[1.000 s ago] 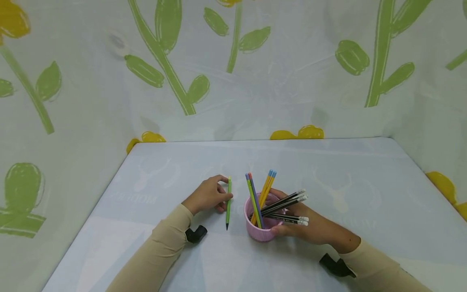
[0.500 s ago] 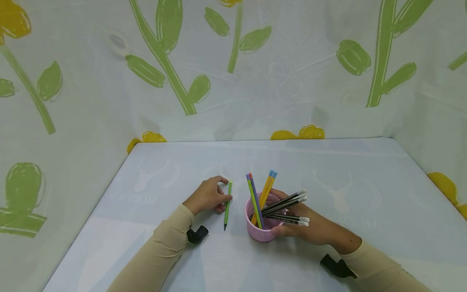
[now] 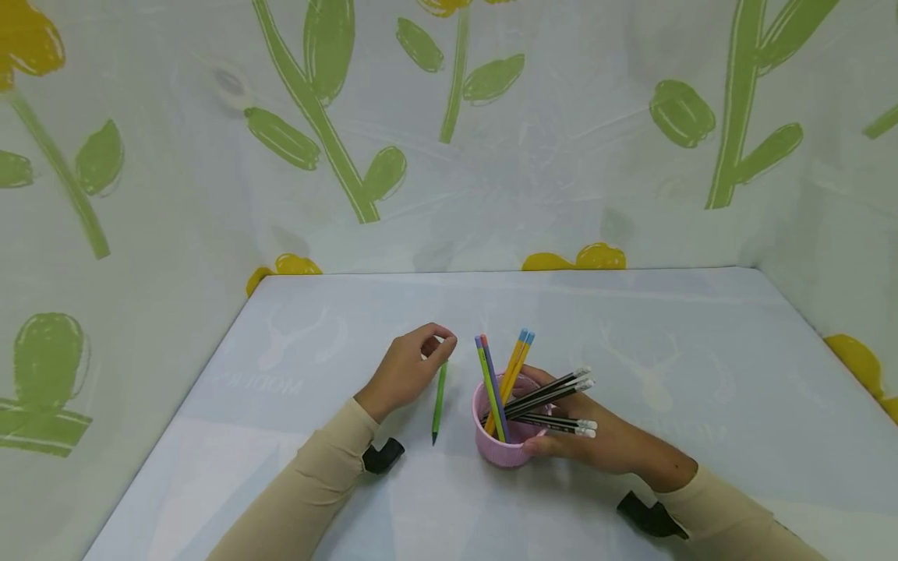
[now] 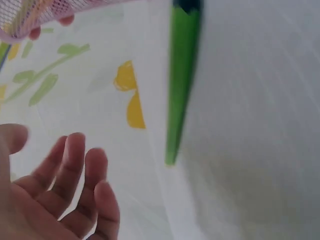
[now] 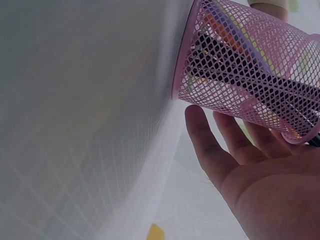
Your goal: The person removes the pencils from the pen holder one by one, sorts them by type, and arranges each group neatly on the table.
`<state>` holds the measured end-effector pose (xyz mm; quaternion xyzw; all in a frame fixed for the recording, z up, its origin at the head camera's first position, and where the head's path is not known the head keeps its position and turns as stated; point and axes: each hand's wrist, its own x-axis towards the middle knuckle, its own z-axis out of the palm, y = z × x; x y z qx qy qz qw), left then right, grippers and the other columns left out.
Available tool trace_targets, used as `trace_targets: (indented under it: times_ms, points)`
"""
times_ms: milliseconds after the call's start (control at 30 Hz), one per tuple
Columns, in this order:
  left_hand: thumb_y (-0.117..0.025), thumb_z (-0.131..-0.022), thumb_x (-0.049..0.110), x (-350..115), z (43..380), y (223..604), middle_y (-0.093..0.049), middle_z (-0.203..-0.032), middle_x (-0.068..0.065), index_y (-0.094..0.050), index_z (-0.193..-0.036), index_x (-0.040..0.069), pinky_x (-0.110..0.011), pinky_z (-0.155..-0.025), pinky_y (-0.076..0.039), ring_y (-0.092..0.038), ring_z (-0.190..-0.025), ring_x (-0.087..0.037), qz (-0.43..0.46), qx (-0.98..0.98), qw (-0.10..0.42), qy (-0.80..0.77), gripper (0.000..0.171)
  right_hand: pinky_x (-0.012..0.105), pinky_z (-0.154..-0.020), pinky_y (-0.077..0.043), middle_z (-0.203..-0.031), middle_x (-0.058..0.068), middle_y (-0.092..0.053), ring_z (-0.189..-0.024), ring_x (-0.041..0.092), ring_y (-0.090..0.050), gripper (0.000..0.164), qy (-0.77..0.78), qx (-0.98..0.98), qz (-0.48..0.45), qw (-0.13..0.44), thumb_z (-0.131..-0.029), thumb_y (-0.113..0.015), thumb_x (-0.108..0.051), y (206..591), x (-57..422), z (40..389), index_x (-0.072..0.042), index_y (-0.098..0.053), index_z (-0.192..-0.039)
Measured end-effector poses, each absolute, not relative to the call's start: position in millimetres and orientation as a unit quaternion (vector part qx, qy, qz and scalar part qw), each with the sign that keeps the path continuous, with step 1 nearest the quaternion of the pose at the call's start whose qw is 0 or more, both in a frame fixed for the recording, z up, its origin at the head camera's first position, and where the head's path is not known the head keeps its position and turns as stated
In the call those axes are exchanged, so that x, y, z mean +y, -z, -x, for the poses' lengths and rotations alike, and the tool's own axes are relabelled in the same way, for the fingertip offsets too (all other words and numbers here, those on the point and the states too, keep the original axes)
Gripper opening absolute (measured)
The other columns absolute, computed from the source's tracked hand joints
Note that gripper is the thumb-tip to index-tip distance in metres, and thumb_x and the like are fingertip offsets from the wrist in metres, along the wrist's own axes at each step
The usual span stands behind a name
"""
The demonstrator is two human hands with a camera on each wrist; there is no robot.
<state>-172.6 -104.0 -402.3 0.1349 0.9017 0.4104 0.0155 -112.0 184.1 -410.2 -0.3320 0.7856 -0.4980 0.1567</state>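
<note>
A green pencil (image 3: 439, 403) lies on the table with its dark tip toward me. My left hand (image 3: 404, 366) is over its far end, and the left wrist view shows the relaxed fingers (image 4: 72, 160) apart from the pencil. To the right stands a pink mesh pen holder (image 3: 494, 453), which my right hand (image 3: 596, 432) holds from its right side, thumb in front and other fingers behind. Leaning in it are yellow pencils (image 3: 515, 362) with blue ends, lime and purple pencils (image 3: 491, 382), and several black pencils (image 3: 550, 396) with white erasers tilting rightward.
The pale tabletop (image 3: 337, 499) extends around both hands. A wall covering (image 3: 561, 156) with printed green leaves and yellow flowers borders it at the back and sides. A black wrist device (image 3: 383, 456) sits under the left cuff, another (image 3: 648, 516) under the right.
My left hand has come off the green pencil, rising and shifting to its far end. The pencil's near tip has swung slightly left. My right hand and the pen holder have stayed in place.
</note>
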Motion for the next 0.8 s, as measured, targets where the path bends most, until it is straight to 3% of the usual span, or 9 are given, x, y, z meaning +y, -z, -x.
trace_targets:
  times_ms: [167,267,467,800]
  points:
    - [-0.038,-0.108,0.041,-96.3,160.8,391.8,-0.069,-0.102,-0.009,-0.066,-0.118,0.016,-0.039,-0.089,-0.051,-0.063,-0.099,-0.023,-0.184,0.861,0.000,-0.474,0.039,0.022,-0.100,-0.048,-0.145,0.005,-0.053,-0.129,0.014,-0.055,0.084,0.497,0.787,0.332,0.156,-0.091,-0.075,-0.024,411.8,183.4,112.4,-0.024,-0.023,-0.158]
    - [-0.037,-0.109,0.040,-92.1,153.6,386.1,-0.067,-0.098,-0.007,-0.065,-0.118,0.017,-0.038,-0.089,-0.050,-0.061,-0.096,-0.019,-0.196,0.850,-0.009,-0.489,0.038,0.022,-0.100,-0.048,-0.146,0.005,-0.053,-0.130,0.015,-0.055,0.085,0.498,0.788,0.327,0.157,-0.091,-0.075,-0.025,412.6,183.0,112.5,-0.025,-0.023,-0.158]
    - [-0.050,-0.104,0.041,-85.2,143.2,379.8,-0.069,-0.095,0.004,-0.063,-0.120,0.020,-0.034,-0.078,-0.051,-0.062,-0.089,-0.016,-0.217,0.849,-0.010,-0.482,0.030,0.022,-0.099,-0.048,-0.144,0.007,-0.054,-0.130,0.017,-0.055,0.086,0.496,0.793,0.319,0.155,-0.091,-0.074,-0.023,413.4,183.8,111.8,-0.028,-0.021,-0.158]
    - [-0.069,-0.095,0.030,-77.5,137.4,380.1,-0.065,-0.085,0.008,-0.063,-0.116,0.016,-0.030,-0.079,-0.055,-0.062,-0.081,-0.004,-0.259,0.860,-0.051,-0.437,0.026,0.023,-0.099,-0.047,-0.143,0.007,-0.054,-0.130,0.019,-0.055,0.086,0.494,0.797,0.312,0.156,-0.091,-0.074,-0.023,412.6,183.5,110.8,-0.029,-0.021,-0.158]
